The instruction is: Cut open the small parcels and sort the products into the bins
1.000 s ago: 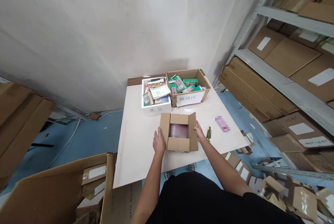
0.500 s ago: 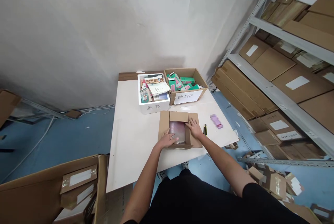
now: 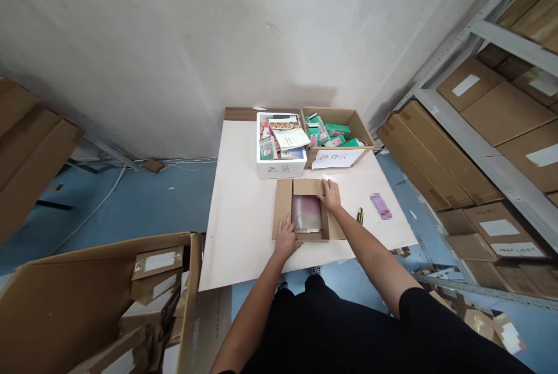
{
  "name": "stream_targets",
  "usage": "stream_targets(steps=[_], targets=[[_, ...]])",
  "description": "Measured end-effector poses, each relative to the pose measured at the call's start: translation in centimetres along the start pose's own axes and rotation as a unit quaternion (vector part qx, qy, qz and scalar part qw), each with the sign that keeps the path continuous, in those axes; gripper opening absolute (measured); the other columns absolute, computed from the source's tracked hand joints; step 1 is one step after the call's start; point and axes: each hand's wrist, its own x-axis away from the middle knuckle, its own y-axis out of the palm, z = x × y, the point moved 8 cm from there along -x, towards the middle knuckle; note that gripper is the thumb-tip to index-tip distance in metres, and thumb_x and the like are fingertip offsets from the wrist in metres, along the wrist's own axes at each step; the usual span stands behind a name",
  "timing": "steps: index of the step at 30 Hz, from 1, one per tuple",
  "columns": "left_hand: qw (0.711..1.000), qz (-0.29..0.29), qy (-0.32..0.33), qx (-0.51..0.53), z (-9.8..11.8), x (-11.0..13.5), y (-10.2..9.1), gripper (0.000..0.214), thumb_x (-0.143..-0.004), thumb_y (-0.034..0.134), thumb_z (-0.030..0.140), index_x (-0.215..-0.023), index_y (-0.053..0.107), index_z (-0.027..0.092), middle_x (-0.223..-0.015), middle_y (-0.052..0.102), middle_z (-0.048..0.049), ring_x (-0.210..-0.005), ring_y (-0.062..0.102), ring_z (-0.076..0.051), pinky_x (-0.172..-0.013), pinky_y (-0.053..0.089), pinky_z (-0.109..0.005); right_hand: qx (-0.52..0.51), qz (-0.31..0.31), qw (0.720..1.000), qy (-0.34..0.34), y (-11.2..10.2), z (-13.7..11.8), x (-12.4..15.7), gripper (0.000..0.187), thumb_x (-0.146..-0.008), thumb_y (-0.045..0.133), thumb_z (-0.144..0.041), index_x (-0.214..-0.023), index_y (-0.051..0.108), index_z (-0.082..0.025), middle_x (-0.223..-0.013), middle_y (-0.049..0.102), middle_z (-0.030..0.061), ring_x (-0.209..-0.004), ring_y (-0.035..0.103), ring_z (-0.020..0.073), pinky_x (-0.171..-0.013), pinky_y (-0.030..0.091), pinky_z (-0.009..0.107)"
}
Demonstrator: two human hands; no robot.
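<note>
An open cardboard box point(image 3: 283, 202) lies on the white table in front of me, its flaps folded outward. Inside it rests a flat, shiny item in clear plastic wrap point(image 3: 306, 214), pinkish at the top and grey below. My left hand point(image 3: 286, 237) grips the near left corner of the box, fingers over the left flap and thumb along the front wall. At the far right corner, my right hand point(image 3: 330, 195) is closed around the cardboard by the back flap. A yellow and black utility knife point(image 3: 360, 215) lies right of the box.
Behind stand a white foam bin point(image 3: 281, 171) of booklets and a carton point(image 3: 364, 156) holding green-and-pink boxes. A blurred purple item point(image 3: 381, 205) lies at right on the table point(image 3: 235, 217). A large carton point(image 3: 131, 240) of parcels stands lower left; shelves point(image 3: 457, 124) of boxes line the right.
My right hand has shifted from lying spread on the right flap to gripping the far right corner. My left hand has moved from over the contents to the near left corner. The view has turned left.
</note>
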Motion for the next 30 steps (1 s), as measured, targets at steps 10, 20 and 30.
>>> stream_targets(steps=[10,20,30], targets=[[0.997,0.017,-0.060,-0.045,-5.4,7.8,-2.4,0.020,-0.083,0.079,0.044,-0.083,0.084,0.025,-0.156,0.056,-0.0094,-0.162,0.016,-0.039,-0.131,0.010,-0.063,-0.076,0.010,0.997,0.027,3.4,-10.2,-4.0,0.050,-0.104,0.053,-0.043,-0.149,0.048,-0.021,-0.132,0.066,0.0150,-0.119,0.062,0.0318,-0.101,0.046,0.039],[0.990,0.054,-0.133,-0.005,-7.0,11.7,-2.0,0.013,-0.078,0.085,0.038,-0.082,0.083,0.026,-0.160,0.052,-0.0053,-0.161,0.020,-0.040,-0.130,0.018,-0.064,-0.070,0.060,0.992,-0.081,7.5,-19.6,-4.8,0.040,-0.104,0.036,-0.018,-0.132,0.064,-0.019,-0.133,0.058,0.0166,-0.124,0.051,0.0293,-0.106,0.044,0.040],[0.988,0.109,-0.105,0.036,-7.3,10.7,-1.6,0.015,-0.071,0.092,0.032,-0.076,0.080,0.024,-0.157,0.056,-0.0062,-0.160,0.021,-0.040,-0.130,0.017,-0.065,-0.038,-0.121,0.969,-0.214,13.4,-20.1,1.3,0.044,-0.093,0.062,-0.021,-0.138,0.064,-0.020,-0.137,0.063,0.0128,-0.130,0.054,0.0278,-0.114,0.041,0.038]])
